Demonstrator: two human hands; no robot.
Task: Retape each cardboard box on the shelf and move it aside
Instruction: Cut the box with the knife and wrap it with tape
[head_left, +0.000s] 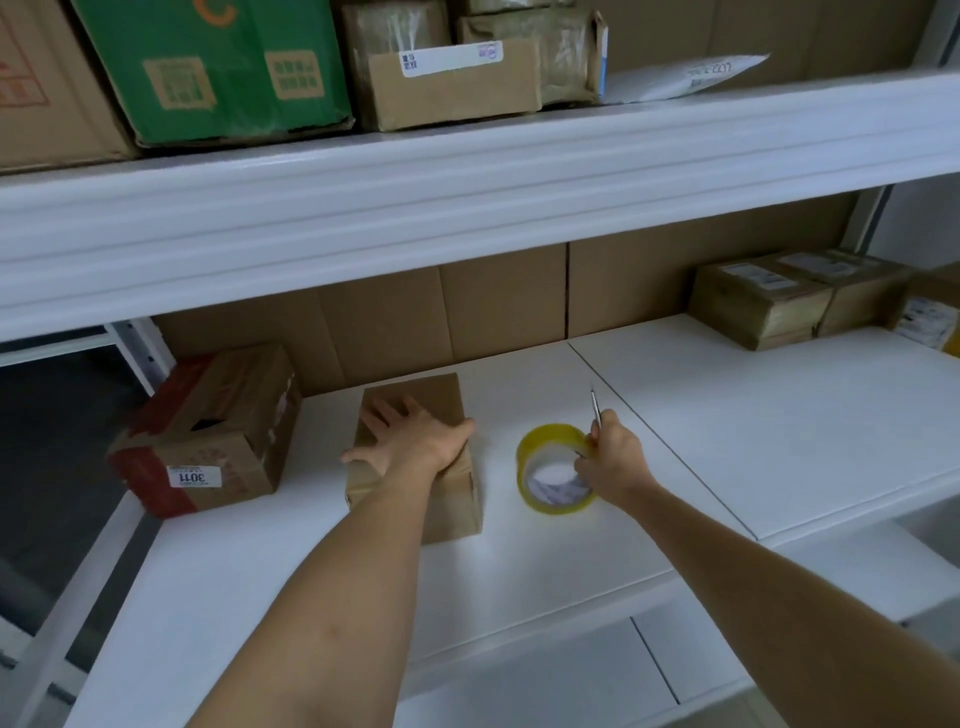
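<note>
While the left hand (410, 439) lies flat with fingers spread on top of the small plain cardboard box (415, 457), pinning it near the middle of the lower shelf (779, 415), the right hand (610, 457) has its fingers curled around a thin metal tool (596, 410), looks like tweezers or a blade, can't tell which, and touches the rim of the yellow tape roll (556, 470) lying just right of the box. Judgement: step in hand is getting tape off the roll for this box. To do it well: keep the palm pressing down so the box doesn't skate on the slick white shelf, find the tape end with the tool tip, pull out enough to overhang both ends of the seam, lay it centred, then smooth it down. Red-taped box labelled 3011 (208, 436) sits at the left edge, close beside the plain one; taped brown parcels (795, 299) sit at the back right corner, well apart. Green carton (218, 67) and more parcels on the upper shelf (467, 192).
</note>
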